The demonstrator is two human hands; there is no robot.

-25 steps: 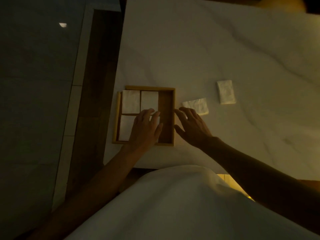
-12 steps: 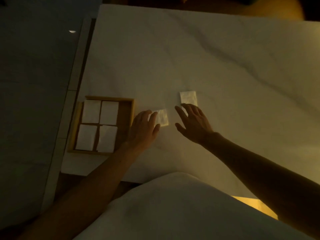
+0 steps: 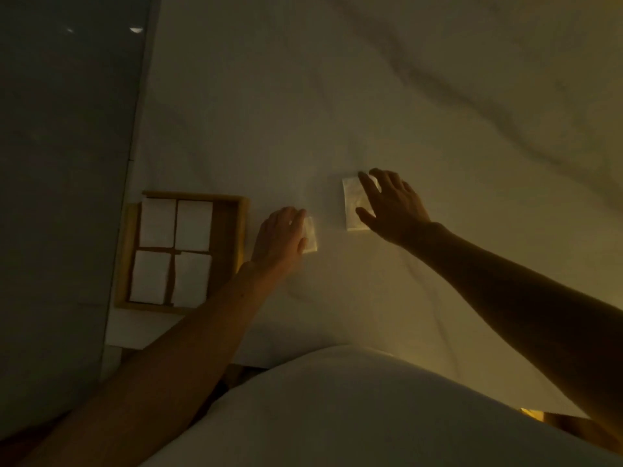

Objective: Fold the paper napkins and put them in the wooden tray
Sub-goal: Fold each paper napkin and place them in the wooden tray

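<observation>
Wooden tray (image 3: 243,227) at the table's left edge holds four folded napkins (image 3: 194,225), with a bare strip along its right side. Left hand (image 3: 279,239) lies flat, fingers spread, covering a napkin (image 3: 312,237) just beside the tray. Right hand (image 3: 392,207) rests splayed on another napkin (image 3: 352,203). Marble table (image 3: 337,96) beyond is bare; lighting dim.

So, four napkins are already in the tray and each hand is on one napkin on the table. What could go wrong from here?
1. The wooden tray has only a narrow free strip on its right side; pushing more in may disturb the four napkins.
2. The left hand covers most of its napkin, so the fold might open when lifted.
3. The right hand touches the far napkin with spread fingers; in this dim light it may slide or crumple.
</observation>
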